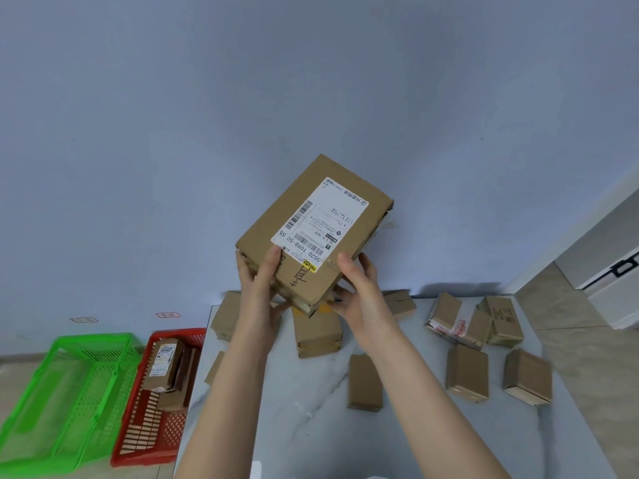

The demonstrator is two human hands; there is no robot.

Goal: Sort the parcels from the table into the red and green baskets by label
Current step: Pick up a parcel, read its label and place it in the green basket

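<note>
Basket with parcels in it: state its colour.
The basket is red, best seen in the head view.

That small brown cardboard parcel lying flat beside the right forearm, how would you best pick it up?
Probably from above, pinching its two long sides: the small brown cardboard parcel lies flat, is narrow that way, and has bare white marble table on both sides.

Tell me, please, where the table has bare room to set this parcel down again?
The widest bare patch for the held parcel is the near part of the table, in front of the three nearest parcels. A narrower gap lies between the middle parcel and the taped parcel. The far edge and right side are crowded.
</note>
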